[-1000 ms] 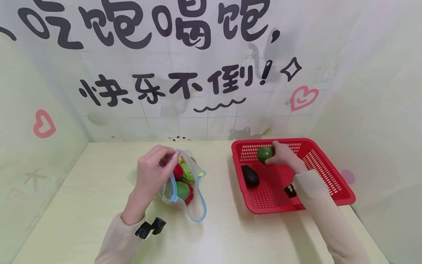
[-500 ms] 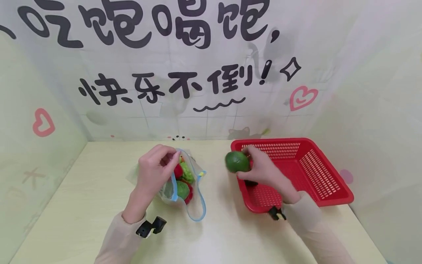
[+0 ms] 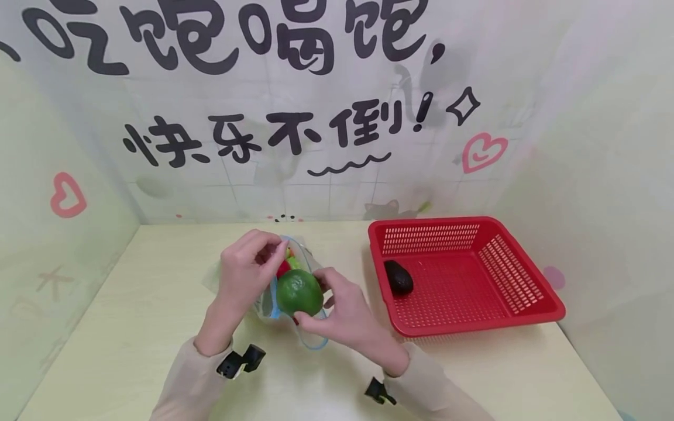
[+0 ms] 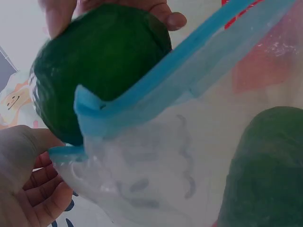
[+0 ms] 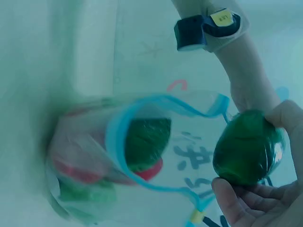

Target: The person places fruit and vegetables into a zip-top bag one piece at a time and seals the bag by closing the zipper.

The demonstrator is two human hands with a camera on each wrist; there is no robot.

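Observation:
My left hand (image 3: pixel 244 272) pinches the blue rim of a clear zip bag (image 4: pixel 142 175) and holds its mouth up. A glossy, rounded green fruit (image 3: pixel 299 292) is gripped between the thumb and fingers of my right hand (image 3: pixel 350 307). In the head view the fruit overlaps the bag's mouth; the right wrist view has it just outside the blue rim (image 5: pixel 118 137). Inside the bag lie red and green produce pieces, one with a flat dark green face (image 5: pixel 147 142). The fruit and left hand hide part of the bag.
At the right stands a red perforated basket (image 3: pixel 474 327). A black, avocado-shaped fruit (image 3: pixel 398 278) lies against its left wall. Printed wall sheets enclose the pale table (image 3: pixel 131 327) at the back and sides.
My right hand has lifted the green fruit out of the basket and carried it left to the bag's mouth. The left hand has stayed in place on the bag.

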